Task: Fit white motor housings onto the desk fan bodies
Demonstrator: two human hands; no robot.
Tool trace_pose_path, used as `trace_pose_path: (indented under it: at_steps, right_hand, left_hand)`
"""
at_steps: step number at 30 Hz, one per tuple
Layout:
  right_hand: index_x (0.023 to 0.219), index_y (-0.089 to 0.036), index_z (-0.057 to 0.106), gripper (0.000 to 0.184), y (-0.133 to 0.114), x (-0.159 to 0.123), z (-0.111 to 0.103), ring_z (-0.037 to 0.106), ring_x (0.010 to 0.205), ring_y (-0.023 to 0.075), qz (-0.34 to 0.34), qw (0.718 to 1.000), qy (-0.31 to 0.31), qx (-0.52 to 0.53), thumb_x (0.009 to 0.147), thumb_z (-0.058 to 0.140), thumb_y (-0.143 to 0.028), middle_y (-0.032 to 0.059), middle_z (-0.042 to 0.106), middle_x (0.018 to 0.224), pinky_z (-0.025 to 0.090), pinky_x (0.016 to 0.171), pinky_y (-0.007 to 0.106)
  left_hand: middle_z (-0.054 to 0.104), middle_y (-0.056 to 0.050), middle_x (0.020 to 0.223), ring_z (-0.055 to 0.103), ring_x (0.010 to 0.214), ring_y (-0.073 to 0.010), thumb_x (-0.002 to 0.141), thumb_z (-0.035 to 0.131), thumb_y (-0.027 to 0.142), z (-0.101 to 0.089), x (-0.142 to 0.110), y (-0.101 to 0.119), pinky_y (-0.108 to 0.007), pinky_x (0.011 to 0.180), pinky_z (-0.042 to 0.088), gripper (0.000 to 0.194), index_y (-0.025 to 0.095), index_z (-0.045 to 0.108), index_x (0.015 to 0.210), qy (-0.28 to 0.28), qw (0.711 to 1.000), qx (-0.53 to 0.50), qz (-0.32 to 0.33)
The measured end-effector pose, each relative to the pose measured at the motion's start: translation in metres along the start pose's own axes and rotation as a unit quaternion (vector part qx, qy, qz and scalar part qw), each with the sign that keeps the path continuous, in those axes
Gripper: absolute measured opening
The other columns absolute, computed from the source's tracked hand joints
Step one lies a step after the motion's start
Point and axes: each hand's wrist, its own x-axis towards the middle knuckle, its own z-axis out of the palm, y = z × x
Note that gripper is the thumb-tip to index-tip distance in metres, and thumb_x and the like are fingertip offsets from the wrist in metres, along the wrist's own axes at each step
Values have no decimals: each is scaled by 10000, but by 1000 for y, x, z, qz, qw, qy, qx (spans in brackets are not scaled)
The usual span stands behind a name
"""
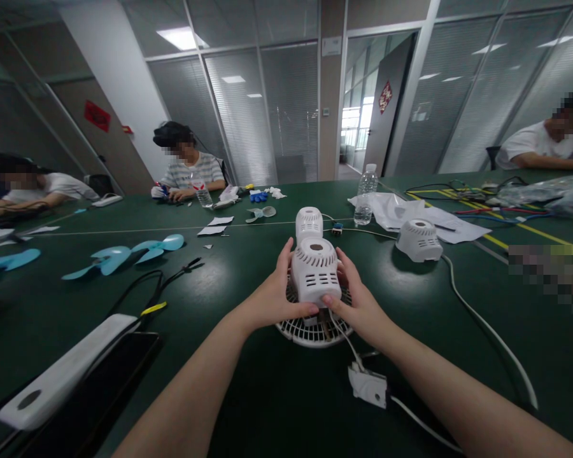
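Between my two hands is a white slotted fan motor housing (318, 270), held from both sides. My left hand (279, 286) wraps its left side, thumb along the lower edge. My right hand (356, 289) grips the right side, its thumb pressed on the lower front. Beneath the housing lies a round white fan grille (310, 334), partly hidden by it and my hands. A white cable runs from under the housing to a small white box (367, 385) on the table. Just behind stands another white housing (309, 220).
On the green table (248, 381) lie blue fan blades (109, 259), a long white part (71, 372) and a dark phone-like slab (93, 394) at left. A third housing (417, 240), a water bottle (365, 194) and papers (453, 222) are at right. Several people sit around.
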Motion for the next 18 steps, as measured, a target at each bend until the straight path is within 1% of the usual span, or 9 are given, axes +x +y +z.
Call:
trace_pose_path:
  at_steps: [2, 5, 9, 12, 15, 18]
  right_hand:
    - [1538, -294, 42, 957, 1, 1, 1, 378, 1390, 316, 1, 1000, -8, -10, 833, 666, -465, 132, 338, 1538, 305, 1134, 566]
    - [1541, -287, 12, 1002, 1, 1, 1, 346, 1410, 317, 8, 1000, -9, -20, 817, 679, -473, 135, 317, 1551, 285, 1139, 571]
    - [1539, -278, 18, 1002, -1, 1, 1, 375, 1393, 315, 11, 1000, -13, -21, 814, 686, -456, 147, 338, 1536, 314, 1123, 572]
    - [1537, -290, 21, 998, -1, 2, 0, 406, 1375, 310, 6, 1000, -17, -23, 813, 694, -429, 142, 373, 1516, 330, 1117, 568]
    - [1536, -291, 25, 997, 0, 2, -2, 423, 1364, 312, 2, 999, -14, -37, 811, 698, -417, 141, 394, 1501, 337, 1112, 572]
    - [1534, -278, 52, 1000, -1, 1, -3, 426, 1359, 322, 4, 999, -10, -52, 796, 711, -425, 148, 409, 1488, 347, 1104, 580]
  left_hand:
    - [196, -173, 1587, 260, 1434, -390, 635, 844, 349, 0, 0, -1, -585, 1171, 198, 1302, 262, -96, 1531, -6, 1000, 22, 2]
    - [162, -172, 1598, 223, 1449, -386, 635, 842, 374, 2, 0, -1, -569, 1179, 189, 1296, 238, -82, 1534, -14, 999, 45, 6]
    - [156, -164, 1602, 213, 1455, -372, 637, 839, 365, 3, 0, 0, -565, 1186, 172, 1297, 237, -91, 1533, -18, 999, 42, 13]
    - [156, -162, 1603, 224, 1448, -388, 619, 847, 348, 3, -1, 1, -585, 1177, 178, 1303, 249, -73, 1536, -17, 999, 36, 12]
    - [141, -160, 1607, 225, 1447, -391, 606, 853, 352, 2, -1, 2, -590, 1172, 191, 1324, 257, -87, 1533, -23, 999, 46, 3]
    - [167, -171, 1598, 248, 1438, -398, 583, 865, 343, 1, -2, 2, -606, 1159, 210, 1349, 256, -88, 1533, -26, 999, 39, -7]
